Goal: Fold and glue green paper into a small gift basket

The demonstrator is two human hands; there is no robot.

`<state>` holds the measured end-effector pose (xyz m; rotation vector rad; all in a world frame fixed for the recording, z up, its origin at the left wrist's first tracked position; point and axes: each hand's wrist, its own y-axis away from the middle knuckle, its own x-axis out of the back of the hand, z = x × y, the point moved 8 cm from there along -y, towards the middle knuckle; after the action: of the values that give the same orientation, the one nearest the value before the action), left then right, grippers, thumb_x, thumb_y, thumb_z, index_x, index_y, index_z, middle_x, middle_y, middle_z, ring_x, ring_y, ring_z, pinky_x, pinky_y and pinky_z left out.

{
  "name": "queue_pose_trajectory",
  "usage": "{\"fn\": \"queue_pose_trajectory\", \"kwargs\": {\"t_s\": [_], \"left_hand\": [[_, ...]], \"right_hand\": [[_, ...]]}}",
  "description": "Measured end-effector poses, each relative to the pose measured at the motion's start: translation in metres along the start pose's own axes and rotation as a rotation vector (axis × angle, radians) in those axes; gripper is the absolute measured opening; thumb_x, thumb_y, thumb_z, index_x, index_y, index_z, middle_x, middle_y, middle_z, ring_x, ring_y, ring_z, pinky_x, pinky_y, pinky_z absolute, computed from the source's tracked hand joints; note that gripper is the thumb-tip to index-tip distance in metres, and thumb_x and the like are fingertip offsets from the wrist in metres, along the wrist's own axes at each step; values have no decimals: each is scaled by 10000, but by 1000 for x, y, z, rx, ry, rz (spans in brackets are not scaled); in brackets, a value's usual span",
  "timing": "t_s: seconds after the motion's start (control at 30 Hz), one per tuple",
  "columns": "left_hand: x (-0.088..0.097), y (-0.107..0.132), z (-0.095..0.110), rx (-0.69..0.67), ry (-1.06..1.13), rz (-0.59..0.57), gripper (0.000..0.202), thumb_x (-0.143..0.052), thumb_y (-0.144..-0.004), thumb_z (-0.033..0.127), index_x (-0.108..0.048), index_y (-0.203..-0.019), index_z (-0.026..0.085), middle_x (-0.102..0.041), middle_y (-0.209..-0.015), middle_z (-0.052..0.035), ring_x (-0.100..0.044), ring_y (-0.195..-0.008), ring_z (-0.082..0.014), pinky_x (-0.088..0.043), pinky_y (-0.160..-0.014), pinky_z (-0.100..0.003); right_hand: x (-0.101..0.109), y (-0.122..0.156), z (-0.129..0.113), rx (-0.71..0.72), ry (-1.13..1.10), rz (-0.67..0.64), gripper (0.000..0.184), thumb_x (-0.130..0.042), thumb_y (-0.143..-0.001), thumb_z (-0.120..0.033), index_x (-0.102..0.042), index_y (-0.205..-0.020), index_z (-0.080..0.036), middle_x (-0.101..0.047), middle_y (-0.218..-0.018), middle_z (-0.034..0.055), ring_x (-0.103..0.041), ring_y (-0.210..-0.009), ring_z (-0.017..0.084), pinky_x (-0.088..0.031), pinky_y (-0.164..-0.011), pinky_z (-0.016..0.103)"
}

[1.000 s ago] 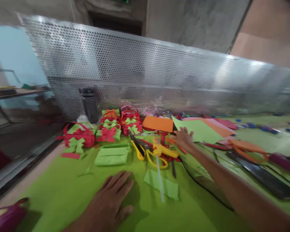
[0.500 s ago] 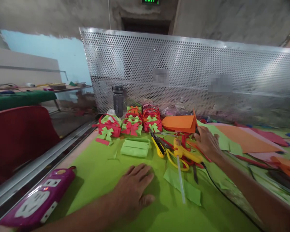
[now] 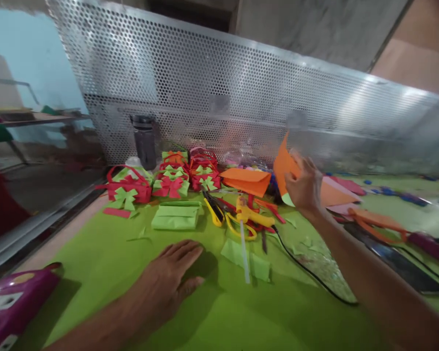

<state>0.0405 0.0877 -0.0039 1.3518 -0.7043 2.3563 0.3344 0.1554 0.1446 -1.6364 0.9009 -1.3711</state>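
My right hand (image 3: 304, 184) is raised at the back right, its fingers closed on an orange sheet (image 3: 282, 163) that stands up from the grip. A light-green corner shows just below that hand. My left hand (image 3: 173, 273) rests on the green tabletop cover (image 3: 106, 273), fingers stretched out and nothing in them. Beyond it lies a folded light-green pouch (image 3: 176, 217). Between the hands are a yellow glue gun (image 3: 254, 214) with a clear glue stick, yellow-handled scissors (image 3: 215, 212) and a light-green strip (image 3: 247, 259). A folded orange piece (image 3: 247, 179) lies left of the right hand.
Several small red and green baskets with bows (image 3: 170, 183) stand at the back left, near a dark bottle (image 3: 145, 144). A perforated metal panel (image 3: 190, 73) rises behind. A purple power strip (image 3: 18, 302) lies front left, a phone (image 3: 398, 265) at right. The black cord (image 3: 310, 273) crosses the cover.
My right hand has gone from reaching among the sheets to holding the orange sheet up. The view has swung right. My left hand still lies on the cover.
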Motion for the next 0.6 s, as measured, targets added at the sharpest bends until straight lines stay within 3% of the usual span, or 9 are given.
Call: {"fn": "queue_pose_trajectory", "kwargs": {"t_s": [0.07,0.13,0.23,0.3,0.43,0.6], "left_hand": [[4,-2,-1,61,86,-6,503,-447,-835,502,-515,-1261,243,-527,-1309,-75,-450,-1220,-295,-335,-1015,-515],[9,-3,-6,158,229,4,496,-469,-823,499,-524,-1252,256,-533,-1303,-71,-480,-1194,-296,-353,-1005,-503],[16,-5,-17,337,495,35,483,-491,-808,517,-553,-1217,266,-598,-1228,-81,-547,-1119,-290,-422,-945,-456],[16,-8,-18,384,638,18,495,-521,-787,527,-562,-1194,248,-625,-1177,-97,-560,-1095,-284,-453,-905,-416],[15,-11,-18,526,884,45,489,-518,-792,530,-531,-1186,241,-617,-1172,-86,-583,-1042,-253,-461,-858,-374],[6,-14,3,654,1084,-6,476,-557,-775,508,-555,-1118,177,-615,-1153,-123,-596,-993,-257,-463,-768,-350]], "right_hand": [[8,7,-21,33,5,11,449,-440,-770,-110,-486,-1213,-167,-605,-1086,109,-574,-960,230,-487,-766,357],[12,22,-60,203,-21,-20,390,-418,-823,-104,-484,-1205,-141,-622,-974,106,-584,-863,207,-486,-671,308],[11,56,-120,502,-99,-168,371,-374,-856,-48,-451,-1216,-97,-628,-865,74,-565,-730,152,-440,-554,247],[12,74,-142,594,-153,-228,354,-358,-859,-34,-458,-1195,-84,-627,-831,60,-539,-669,138,-410,-527,251],[17,88,-154,640,-220,-253,350,-359,-830,-11,-483,-1144,-103,-617,-778,32,-508,-627,125,-352,-504,257],[16,87,-148,654,-252,-265,231,-431,-832,-52,-550,-1016,-127,-592,-738,19,-512,-641,130,-310,-519,271]]}}
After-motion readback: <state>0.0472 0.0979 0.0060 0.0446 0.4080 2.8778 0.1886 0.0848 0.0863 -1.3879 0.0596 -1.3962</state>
